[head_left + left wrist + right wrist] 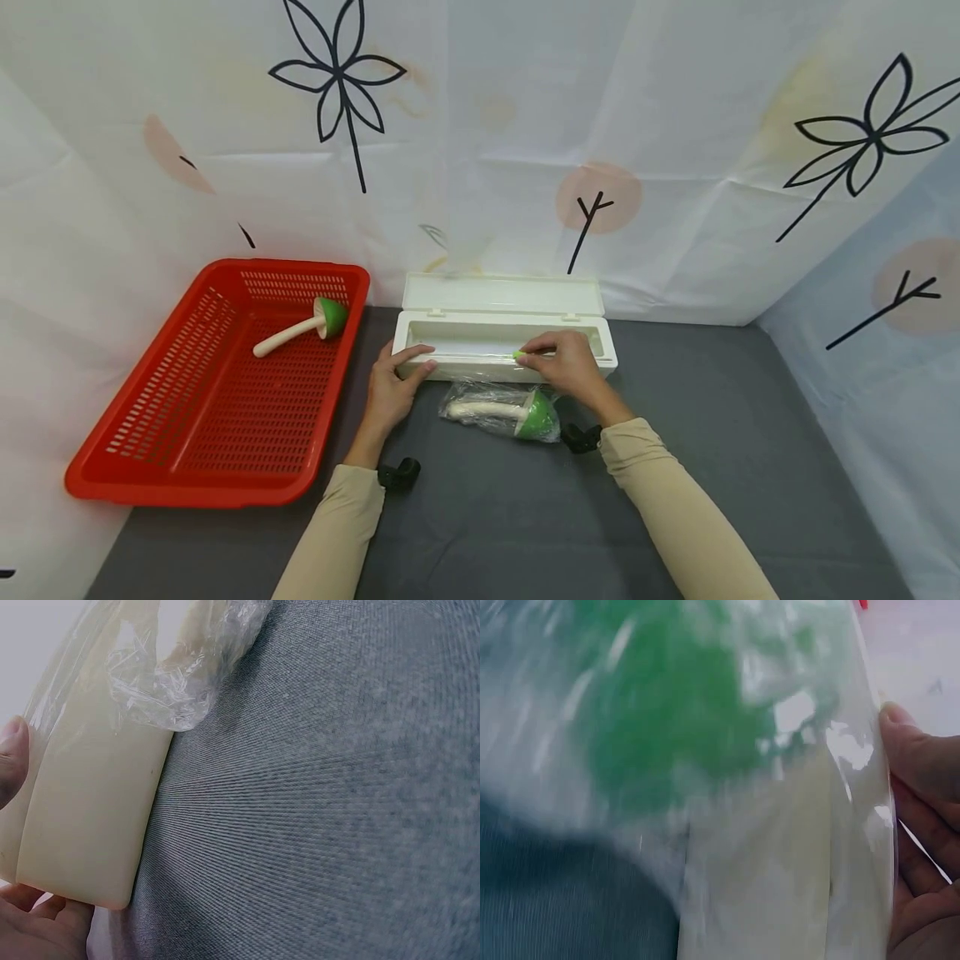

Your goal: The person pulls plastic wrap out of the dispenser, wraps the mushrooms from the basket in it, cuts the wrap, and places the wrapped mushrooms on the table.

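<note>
A long white cling film box (457, 369) stands with its lid (502, 293) raised. My left hand (390, 390) grips its left end, thumb on top and fingers around the end. Near the right end of the front edge, my right hand (572, 367) pinches a small green slide cutter (517, 355). Clear film (161, 709) hangs over the box front. Just before the box lies a toy mushroom (536, 417), its green cap and pale stem wrapped in film. In the right wrist view that green cap (667, 712) is blurred, and the slide cutter is hidden.
On the left stands a red plastic basket (322, 433), with another green-capped mushroom (296, 332) in it. Dark grey cloth (712, 433) covers the table. A white printed curtain (480, 192) rises right behind the box.
</note>
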Motion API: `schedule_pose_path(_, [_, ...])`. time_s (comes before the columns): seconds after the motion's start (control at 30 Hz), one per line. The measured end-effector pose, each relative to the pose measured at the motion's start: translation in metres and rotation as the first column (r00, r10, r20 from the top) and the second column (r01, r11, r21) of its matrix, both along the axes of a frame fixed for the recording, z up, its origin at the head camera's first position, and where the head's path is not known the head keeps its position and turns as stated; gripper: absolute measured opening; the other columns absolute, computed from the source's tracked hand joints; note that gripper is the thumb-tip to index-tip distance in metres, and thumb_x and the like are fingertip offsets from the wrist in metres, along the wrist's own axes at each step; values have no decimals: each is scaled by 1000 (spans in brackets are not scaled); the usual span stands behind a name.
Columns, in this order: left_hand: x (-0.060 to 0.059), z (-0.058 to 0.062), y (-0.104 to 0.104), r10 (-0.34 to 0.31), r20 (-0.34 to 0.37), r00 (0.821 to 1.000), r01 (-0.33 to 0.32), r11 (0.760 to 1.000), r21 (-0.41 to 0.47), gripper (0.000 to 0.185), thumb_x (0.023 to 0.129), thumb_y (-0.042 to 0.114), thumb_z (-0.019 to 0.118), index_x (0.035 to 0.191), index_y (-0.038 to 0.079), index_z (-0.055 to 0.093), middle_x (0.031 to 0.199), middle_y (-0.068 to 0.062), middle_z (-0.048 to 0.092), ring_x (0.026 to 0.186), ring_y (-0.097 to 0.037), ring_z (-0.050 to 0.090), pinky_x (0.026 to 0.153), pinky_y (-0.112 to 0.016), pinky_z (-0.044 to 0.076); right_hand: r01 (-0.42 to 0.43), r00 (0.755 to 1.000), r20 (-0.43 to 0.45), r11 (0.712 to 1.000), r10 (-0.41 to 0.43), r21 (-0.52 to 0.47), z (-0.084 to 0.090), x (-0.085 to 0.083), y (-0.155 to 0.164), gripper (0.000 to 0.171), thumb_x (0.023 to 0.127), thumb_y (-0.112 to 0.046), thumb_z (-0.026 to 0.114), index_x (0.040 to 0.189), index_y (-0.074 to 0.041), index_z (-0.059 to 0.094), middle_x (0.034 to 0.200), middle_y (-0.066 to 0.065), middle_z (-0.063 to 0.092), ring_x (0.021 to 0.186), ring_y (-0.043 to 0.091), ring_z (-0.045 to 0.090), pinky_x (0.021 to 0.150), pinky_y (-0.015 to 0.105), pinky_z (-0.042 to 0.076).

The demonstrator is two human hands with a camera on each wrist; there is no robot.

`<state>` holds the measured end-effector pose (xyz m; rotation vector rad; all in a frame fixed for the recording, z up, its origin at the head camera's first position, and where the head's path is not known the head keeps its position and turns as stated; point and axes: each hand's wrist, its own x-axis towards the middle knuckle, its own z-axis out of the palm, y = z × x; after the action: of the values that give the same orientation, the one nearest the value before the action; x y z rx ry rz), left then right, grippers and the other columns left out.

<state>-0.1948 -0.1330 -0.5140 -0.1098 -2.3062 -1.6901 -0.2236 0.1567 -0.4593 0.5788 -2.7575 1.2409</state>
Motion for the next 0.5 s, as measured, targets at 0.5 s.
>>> schedule_pose_path(0.5, [1,0,0,-1,18,1000,1,1000,6,27,87,12,81,113,3,77,152,-25,41,142,-39,38,113,-53,31,53,994,-93,998,-50,24,-2,8,54,15,85,-6,82,99,-2,80,100,14,75,96,36,71,85,51,57])
